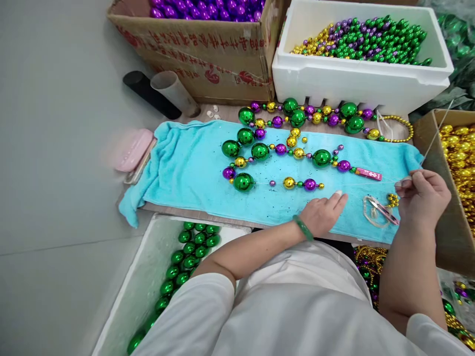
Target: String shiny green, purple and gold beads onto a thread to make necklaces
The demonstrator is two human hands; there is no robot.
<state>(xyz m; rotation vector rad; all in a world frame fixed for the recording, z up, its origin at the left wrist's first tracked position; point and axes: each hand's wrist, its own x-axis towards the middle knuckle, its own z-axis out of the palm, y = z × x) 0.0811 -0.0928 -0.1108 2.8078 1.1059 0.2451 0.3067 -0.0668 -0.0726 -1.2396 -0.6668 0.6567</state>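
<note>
My right hand (423,198) is closed in a pinch on a thin clear string (371,184) at the towel's right end. The string runs left through a purple bead (310,185), a gold bead (289,183) and small beads, to a large green bead (244,182). That bead belongs to a looped bead strand (281,149) on the blue towel (185,168). My left hand (322,215), with a green bangle, lies just below the string, fingers stretched out. Thread snips (384,210) and a small gold bead cluster (392,200) lie by my right wrist.
Behind the towel lies another bead strand (316,117). A cardboard box (208,59) of purple beads and a white foam box (356,79) of mixed beads stand at the back. Another foam box (137,257) holds green balls; a right-hand carton (451,237) holds gold beads. A pink case (134,150) sits left.
</note>
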